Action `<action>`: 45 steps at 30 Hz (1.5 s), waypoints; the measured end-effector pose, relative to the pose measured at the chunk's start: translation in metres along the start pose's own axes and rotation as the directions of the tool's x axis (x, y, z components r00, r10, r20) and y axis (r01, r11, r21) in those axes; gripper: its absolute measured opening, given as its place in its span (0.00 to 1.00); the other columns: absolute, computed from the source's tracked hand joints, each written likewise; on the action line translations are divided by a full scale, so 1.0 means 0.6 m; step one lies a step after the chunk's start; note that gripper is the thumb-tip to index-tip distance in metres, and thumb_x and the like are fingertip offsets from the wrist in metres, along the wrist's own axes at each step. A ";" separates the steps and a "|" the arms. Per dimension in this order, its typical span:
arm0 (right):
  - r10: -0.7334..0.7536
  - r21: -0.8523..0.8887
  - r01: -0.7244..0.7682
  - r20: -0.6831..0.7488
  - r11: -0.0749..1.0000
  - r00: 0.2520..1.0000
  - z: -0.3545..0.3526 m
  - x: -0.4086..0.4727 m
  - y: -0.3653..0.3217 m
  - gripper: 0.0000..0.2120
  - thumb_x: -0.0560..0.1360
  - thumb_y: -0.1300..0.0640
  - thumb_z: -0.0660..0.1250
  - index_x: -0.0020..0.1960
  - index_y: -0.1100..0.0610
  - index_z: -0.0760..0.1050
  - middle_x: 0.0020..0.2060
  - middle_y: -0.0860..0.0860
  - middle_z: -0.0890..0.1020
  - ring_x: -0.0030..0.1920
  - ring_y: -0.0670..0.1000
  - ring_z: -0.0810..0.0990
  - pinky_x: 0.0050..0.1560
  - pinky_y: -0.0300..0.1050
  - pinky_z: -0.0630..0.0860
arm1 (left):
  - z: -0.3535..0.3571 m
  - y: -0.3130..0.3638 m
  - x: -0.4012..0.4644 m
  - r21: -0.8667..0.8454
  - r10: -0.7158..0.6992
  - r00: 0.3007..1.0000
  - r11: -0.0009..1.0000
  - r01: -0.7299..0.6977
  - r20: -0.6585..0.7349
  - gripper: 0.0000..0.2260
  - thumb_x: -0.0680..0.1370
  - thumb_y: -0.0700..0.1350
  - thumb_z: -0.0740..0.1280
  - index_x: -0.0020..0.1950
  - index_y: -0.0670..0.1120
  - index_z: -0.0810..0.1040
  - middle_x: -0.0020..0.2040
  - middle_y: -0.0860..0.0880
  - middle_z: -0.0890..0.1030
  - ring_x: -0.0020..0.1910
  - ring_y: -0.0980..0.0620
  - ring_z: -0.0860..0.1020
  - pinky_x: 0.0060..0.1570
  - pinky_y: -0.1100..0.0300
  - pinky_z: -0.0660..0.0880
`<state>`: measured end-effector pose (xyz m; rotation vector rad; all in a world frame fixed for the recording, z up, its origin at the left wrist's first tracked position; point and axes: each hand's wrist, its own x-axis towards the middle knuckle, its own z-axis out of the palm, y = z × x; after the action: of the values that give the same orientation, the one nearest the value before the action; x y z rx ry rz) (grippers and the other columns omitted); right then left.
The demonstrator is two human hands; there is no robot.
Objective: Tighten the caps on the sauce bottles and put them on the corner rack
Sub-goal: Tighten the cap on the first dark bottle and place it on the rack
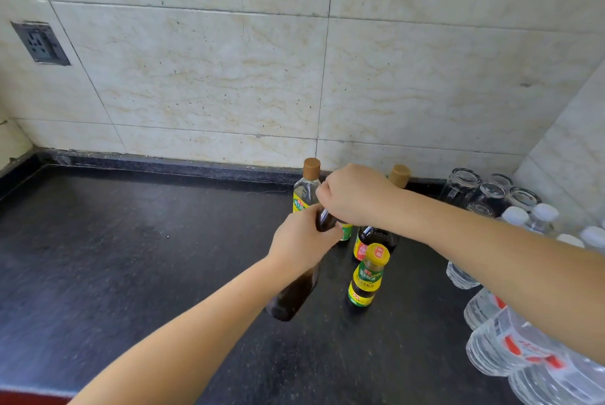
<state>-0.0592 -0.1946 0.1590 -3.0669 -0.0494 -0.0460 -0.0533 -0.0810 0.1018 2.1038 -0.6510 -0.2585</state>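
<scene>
A tall dark sauce bottle (294, 293) is held tilted above the black counter (131, 257). My left hand (301, 241) grips its neck. My right hand (355, 197) is curled over its top, hiding the cap. Behind them stands a clear bottle with a tan cap (306, 188) and a dark bottle with a tan cap (397, 177), partly hidden by my right wrist. A small dark bottle with a yellow cap and green label (368, 277) stands in front of them. No corner rack is in view.
Upturned drinking glasses (484, 192) stand at the back right corner. Water bottles with white caps (523, 345) crowd the right side of the counter. A wall socket (41, 43) sits on the tiled wall at the left.
</scene>
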 end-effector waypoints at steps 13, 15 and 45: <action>-0.395 -0.013 0.408 -0.280 0.913 0.875 -0.038 -0.014 0.011 0.15 0.75 0.54 0.51 0.31 0.56 0.64 0.21 0.45 0.61 0.21 0.46 0.58 0.24 0.40 0.52 | -0.063 0.023 0.002 -0.142 0.105 0.945 0.988 -0.064 0.308 0.11 0.72 0.40 0.63 0.29 0.47 0.71 0.26 0.52 0.77 0.29 0.60 0.73 0.39 0.64 0.71; -0.200 0.026 0.208 -0.181 0.978 0.963 -0.022 -0.007 0.004 0.19 0.77 0.55 0.51 0.29 0.57 0.62 0.21 0.48 0.62 0.23 0.47 0.59 0.26 0.42 0.53 | -0.039 0.012 0.004 -0.067 0.035 0.994 0.997 -0.028 0.108 0.10 0.72 0.42 0.64 0.31 0.49 0.69 0.25 0.53 0.75 0.25 0.60 0.72 0.31 0.66 0.69; -0.294 0.960 -0.181 0.239 0.211 0.925 0.130 -0.083 -0.011 0.32 0.67 0.54 0.75 0.66 0.47 0.64 0.60 0.47 0.78 0.60 0.44 0.77 0.62 0.46 0.74 | -0.100 0.009 -0.004 -0.604 0.058 0.985 0.795 0.051 0.160 0.07 0.70 0.47 0.64 0.42 0.43 0.75 0.35 0.47 0.81 0.38 0.47 0.78 0.46 0.53 0.77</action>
<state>-0.1072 -0.1839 0.0800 -1.6655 -0.1497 0.4239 -0.0327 -0.0399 0.1410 1.4637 -0.5725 -0.5728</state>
